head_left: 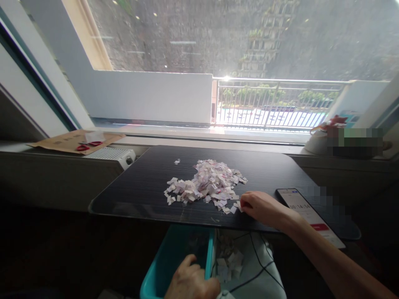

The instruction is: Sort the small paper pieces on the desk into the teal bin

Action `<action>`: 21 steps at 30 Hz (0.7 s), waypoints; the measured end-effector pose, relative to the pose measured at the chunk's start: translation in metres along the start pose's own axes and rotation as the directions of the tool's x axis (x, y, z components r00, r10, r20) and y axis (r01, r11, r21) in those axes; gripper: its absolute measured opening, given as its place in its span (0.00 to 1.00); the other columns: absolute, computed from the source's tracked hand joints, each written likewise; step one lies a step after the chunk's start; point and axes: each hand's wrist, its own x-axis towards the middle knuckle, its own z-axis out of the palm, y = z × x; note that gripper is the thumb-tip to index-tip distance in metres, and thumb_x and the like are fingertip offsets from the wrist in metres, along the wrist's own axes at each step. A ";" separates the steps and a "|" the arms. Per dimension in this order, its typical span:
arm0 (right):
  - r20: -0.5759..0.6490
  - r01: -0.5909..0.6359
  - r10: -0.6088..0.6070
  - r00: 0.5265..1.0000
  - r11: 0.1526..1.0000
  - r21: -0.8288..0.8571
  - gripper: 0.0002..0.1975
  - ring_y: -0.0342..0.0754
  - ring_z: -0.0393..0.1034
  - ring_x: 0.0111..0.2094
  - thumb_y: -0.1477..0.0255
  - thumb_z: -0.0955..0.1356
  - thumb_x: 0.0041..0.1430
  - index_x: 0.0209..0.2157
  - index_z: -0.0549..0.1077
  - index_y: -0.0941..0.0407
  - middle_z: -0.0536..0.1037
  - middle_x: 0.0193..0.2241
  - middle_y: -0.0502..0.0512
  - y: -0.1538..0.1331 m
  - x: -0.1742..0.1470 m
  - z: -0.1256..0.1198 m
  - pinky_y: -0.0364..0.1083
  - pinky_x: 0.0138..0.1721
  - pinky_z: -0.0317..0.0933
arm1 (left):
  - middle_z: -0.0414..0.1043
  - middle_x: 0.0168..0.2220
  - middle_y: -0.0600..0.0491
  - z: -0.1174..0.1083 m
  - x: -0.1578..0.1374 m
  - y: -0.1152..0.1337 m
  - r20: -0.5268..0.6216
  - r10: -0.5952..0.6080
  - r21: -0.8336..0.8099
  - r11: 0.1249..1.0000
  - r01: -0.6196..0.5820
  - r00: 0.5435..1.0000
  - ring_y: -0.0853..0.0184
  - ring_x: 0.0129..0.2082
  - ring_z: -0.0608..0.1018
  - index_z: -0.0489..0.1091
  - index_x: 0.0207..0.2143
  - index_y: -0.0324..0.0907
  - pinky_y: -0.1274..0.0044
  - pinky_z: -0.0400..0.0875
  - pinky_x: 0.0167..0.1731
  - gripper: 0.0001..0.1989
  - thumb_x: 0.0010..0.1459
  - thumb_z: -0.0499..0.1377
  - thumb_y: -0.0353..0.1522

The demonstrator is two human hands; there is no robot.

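Note:
A loose heap of small white paper scraps [213,180], some with pinkish marks, lies on the dark tabletop [262,166]. My right hand [257,205] rests at the heap's near right edge, fingers curled down. A scrap shows right by its fingertips; whatever is inside the fingers is hidden. Below the table's near edge stands a teal plastic bin [156,272]. My left hand [191,280] is closed over the bin's right rim, with one finger reaching over the inside. Its lower part is cut off by the frame.
A phone [307,211] showing a running timer lies right of my right hand, under the forearm. More scraps [230,263] and dark cables [260,270] lie on a pale surface beside the bin. Red-handled scissors [89,145] rest on brown paper [62,141] at the windowsill.

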 end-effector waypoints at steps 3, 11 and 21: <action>-0.009 0.022 -0.022 1.000 1.000 0.002 0.08 0.44 0.65 0.28 0.76 0.62 0.55 0.28 0.73 0.57 0.76 0.27 0.53 0.003 0.000 0.000 0.41 0.29 0.51 | 0.59 0.13 0.59 0.000 -0.001 0.000 -0.001 0.006 0.003 1.000 -0.006 1.000 0.71 0.17 0.61 0.67 0.18 0.45 0.75 0.62 0.38 0.12 0.53 0.57 0.36; 0.049 0.129 -0.128 0.991 0.992 -0.016 0.08 0.43 0.63 0.26 0.76 0.63 0.53 0.28 0.74 0.56 0.75 0.25 0.51 0.015 0.005 0.000 0.41 0.28 0.51 | 0.64 0.14 0.60 -0.007 0.006 0.001 0.087 0.006 0.039 0.999 -0.010 0.996 0.70 0.17 0.66 0.69 0.20 0.46 0.73 0.65 0.37 0.09 0.50 0.62 0.37; 0.021 0.150 -0.149 0.989 0.988 -0.040 0.08 0.43 0.66 0.28 0.77 0.62 0.56 0.28 0.72 0.57 0.75 0.29 0.53 0.018 -0.012 0.003 0.41 0.31 0.55 | 0.65 0.15 0.59 0.001 -0.001 -0.003 0.128 -0.013 0.026 1.000 0.010 0.992 0.70 0.19 0.67 0.70 0.22 0.46 0.73 0.64 0.40 0.06 0.51 0.60 0.34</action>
